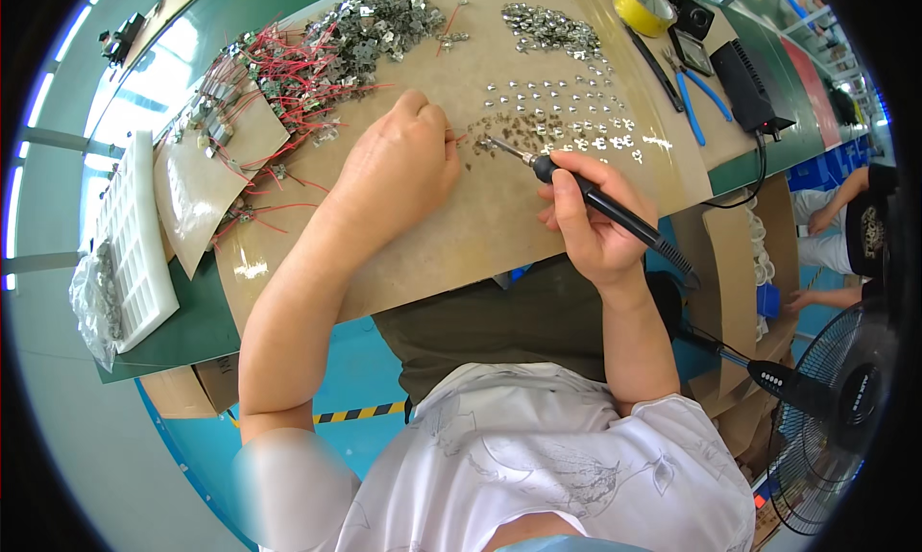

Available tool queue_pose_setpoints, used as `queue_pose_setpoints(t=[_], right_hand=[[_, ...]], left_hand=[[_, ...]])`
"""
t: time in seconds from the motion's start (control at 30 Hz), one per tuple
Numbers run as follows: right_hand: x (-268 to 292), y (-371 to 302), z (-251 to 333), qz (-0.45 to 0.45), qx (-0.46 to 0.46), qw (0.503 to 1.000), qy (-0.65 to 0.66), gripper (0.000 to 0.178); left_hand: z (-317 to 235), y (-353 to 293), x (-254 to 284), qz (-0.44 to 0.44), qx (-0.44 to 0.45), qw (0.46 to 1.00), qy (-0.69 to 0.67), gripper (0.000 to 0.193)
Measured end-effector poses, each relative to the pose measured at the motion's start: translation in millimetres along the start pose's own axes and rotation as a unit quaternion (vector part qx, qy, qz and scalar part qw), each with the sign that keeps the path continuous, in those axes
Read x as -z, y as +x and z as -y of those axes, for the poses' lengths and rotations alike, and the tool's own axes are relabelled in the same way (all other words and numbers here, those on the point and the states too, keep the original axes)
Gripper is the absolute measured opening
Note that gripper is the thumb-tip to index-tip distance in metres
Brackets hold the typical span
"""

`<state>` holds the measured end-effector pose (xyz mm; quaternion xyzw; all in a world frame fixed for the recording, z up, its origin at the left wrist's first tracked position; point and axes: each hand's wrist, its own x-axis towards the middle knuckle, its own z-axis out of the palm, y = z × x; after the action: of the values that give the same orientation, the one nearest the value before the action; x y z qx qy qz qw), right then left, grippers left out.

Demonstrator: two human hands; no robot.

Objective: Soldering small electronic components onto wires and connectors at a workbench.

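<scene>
My right hand [607, 235] grips a soldering iron [663, 250] by its black handle, thumb and fingers around it. Its metal tip points left, down at the small metal parts on the brown board [423, 264]. Just left of the tip, my left hand [408, 158] is closed in a pinch. A short bit of red wire shows at its fingertips; whatever else they hold is hidden. Around the tip the board has brown stains [519, 129]. Several rows of small silver metal pieces [562, 98] lie beyond and to the right of it.
Metal parts with red wires [298, 67] are heaped at the far left, with loose silver pieces [552, 30] at the back. Blue-handled pliers [706, 96], yellow tape [643, 9] and a black power box [747, 83] lie right. A white tray [144, 254] stands left; a fan [836, 398] is right.
</scene>
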<state>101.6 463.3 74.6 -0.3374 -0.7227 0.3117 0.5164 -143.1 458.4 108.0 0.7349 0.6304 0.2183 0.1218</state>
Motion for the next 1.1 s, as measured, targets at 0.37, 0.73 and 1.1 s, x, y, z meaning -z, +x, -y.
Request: queue_pose_setpoints(t=[0.37, 0.73, 1.1], right_hand=[[0.6, -0.9, 0.6, 0.000, -0.007, 1.000, 0.000, 0.016], [-0.1, -0.3, 2.0, 0.003, -0.029, 1.000, -0.006, 0.016], [1.8, 1.5, 2.5, 0.010, -0.026, 0.999, -0.026, 0.016]], left_hand=[[-5.7, 3.0, 6.6, -0.029, 0.072, 0.991, -0.113, 0.015], [0.2, 2.6, 2.4, -0.013, 0.021, 0.995, -0.097, 0.013], [-7.0, 3.8, -6.7, -0.014, 0.020, 0.995, -0.093, 0.015]])
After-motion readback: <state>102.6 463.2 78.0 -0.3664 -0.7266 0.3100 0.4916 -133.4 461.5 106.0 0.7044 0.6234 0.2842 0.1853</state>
